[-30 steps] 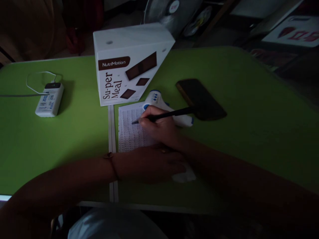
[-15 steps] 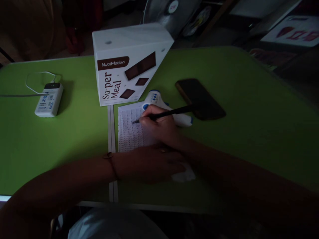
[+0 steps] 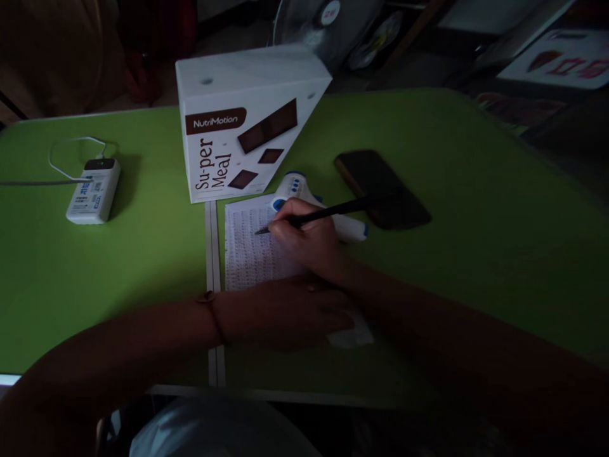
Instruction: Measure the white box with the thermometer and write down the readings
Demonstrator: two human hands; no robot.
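Note:
A sheet of paper (image 3: 245, 247) covered in rows of small handwriting lies on the green table. My right hand (image 3: 311, 238) grips a long black pen (image 3: 340, 207), whose tip points at the written rows. Flat across the lower part of the sheet rests my left hand (image 3: 290, 311), fingers stretched out to the right and a thin bracelet on the wrist. It hides much of the paper; a lower corner shows beyond the fingertips. A white and blue handheld thermometer (image 3: 295, 185) lies just behind my right hand, partly covered by it.
Behind the paper stands a white NutriMotion box (image 3: 257, 76). A dark phone (image 3: 380, 187) lies to the right. On the left is a white power bank (image 3: 95, 190) with a cable. Beyond the green table (image 3: 157, 241), a fan (image 3: 328, 28) stands in dim light.
The pen tip and my right hand have shifted very slightly right. My left hand and the objects on the table stay where they were.

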